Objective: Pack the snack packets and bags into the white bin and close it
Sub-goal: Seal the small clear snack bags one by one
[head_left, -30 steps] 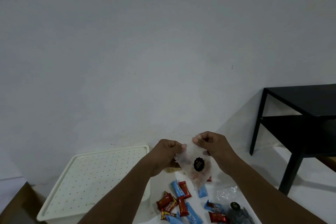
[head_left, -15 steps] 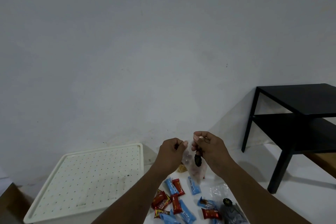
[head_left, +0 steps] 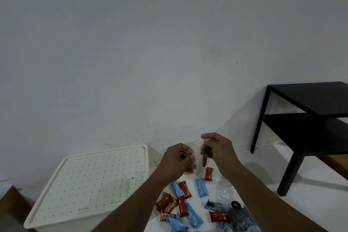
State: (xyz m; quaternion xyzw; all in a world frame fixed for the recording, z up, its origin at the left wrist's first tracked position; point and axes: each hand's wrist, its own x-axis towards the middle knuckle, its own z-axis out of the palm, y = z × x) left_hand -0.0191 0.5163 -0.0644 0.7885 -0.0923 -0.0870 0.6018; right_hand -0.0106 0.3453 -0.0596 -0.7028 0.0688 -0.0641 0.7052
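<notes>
Fingers of both hands are pinched narrow on the top edge of a small clear bag, which hangs down between the left hand and the right hand, its long axis roughly vertical. From that bag the bin lies down and to the left, nearer the left hand, and its dotted lid is on, so I judge it must come off before anything goes in. Loose packets lie scattered on the white surface below the hands, just right of the bin.
</notes>
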